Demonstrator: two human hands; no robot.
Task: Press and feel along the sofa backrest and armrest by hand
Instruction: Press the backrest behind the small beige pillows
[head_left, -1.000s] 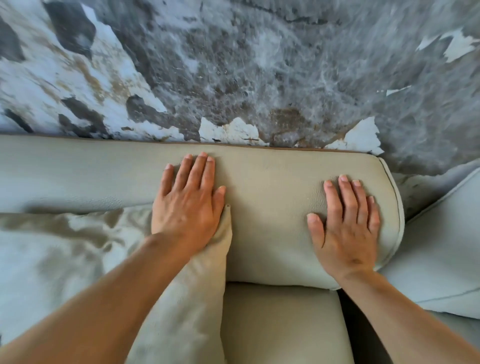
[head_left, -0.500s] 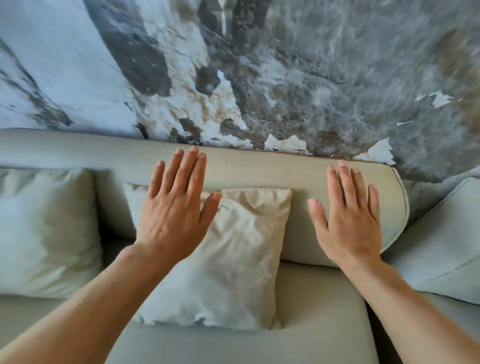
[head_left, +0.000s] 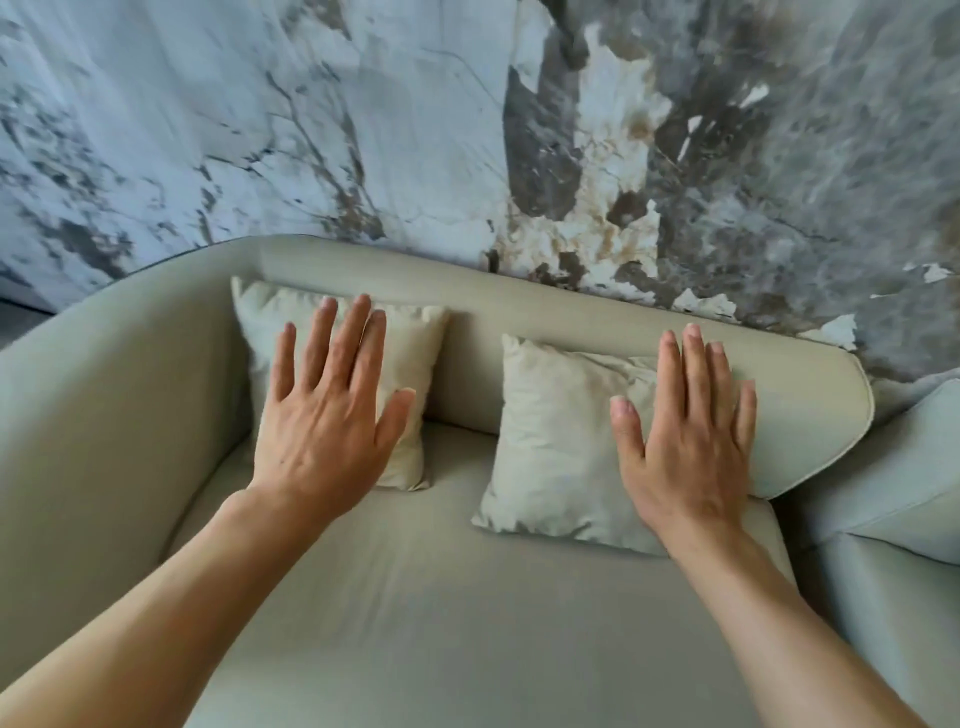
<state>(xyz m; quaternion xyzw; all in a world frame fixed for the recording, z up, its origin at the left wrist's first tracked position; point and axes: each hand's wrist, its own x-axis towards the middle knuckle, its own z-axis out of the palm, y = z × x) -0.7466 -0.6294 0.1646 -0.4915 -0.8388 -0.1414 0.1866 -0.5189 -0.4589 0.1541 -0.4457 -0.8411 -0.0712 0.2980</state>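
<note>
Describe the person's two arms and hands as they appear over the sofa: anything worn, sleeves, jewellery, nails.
Both forearms are bare, with no sleeves in view. The left hand and right hand wear no gloves, rings, watch or bracelets that show. Fingernails are short and look unpainted. A small dark mark sits on the back of the left hand.

You see a matt, smooth beige-upholstered sofa backrest (head_left: 571, 317), two crumpled, soft cloth cushions (head_left: 561, 441) with a slight sheen, and a glossy veined marble-look wall (head_left: 311, 130).
</note>
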